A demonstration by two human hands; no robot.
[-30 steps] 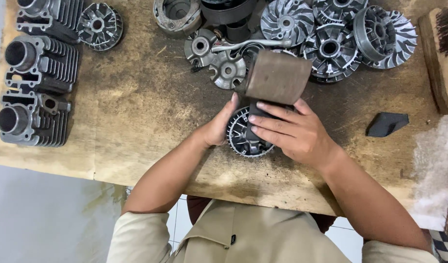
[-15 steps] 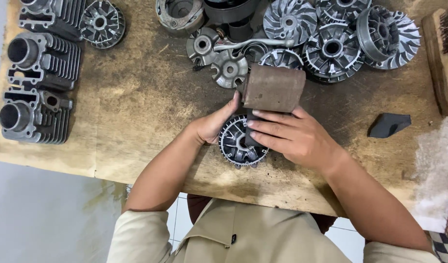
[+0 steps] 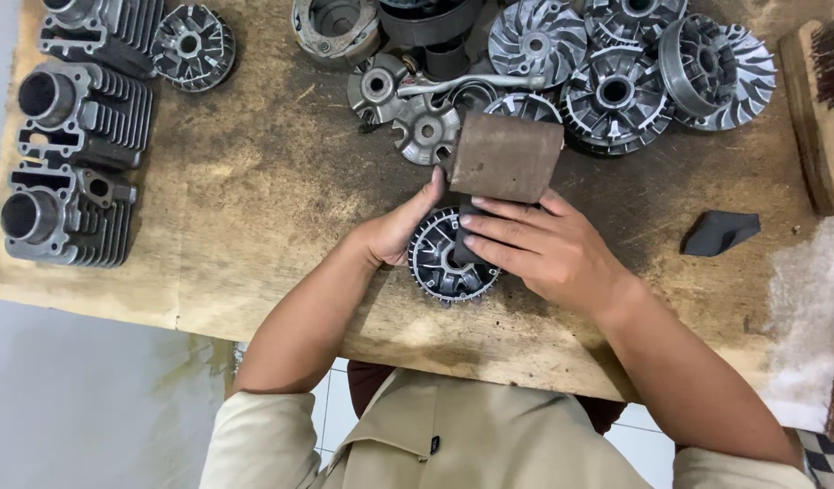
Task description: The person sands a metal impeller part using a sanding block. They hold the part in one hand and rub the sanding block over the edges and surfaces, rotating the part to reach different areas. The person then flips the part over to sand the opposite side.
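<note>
Worn wooden tabletop filling most of view, surface showing dark grease stains and scratches. Pale grey floor lying below left edge. White tiles peeking under near edge. Even, soft light falling, casting faint shadows.

Bench — contents by position. Near edge, centre: finned pulley, with the left hand on its left side and the right hand on its right. Sandpaper sheet stands over the pulley (pinched between both hands). Far edge, centre to right: heap of pulleys. Left end — engine cylinders in a column. Right: small pad; beyond it, a brush.
</note>
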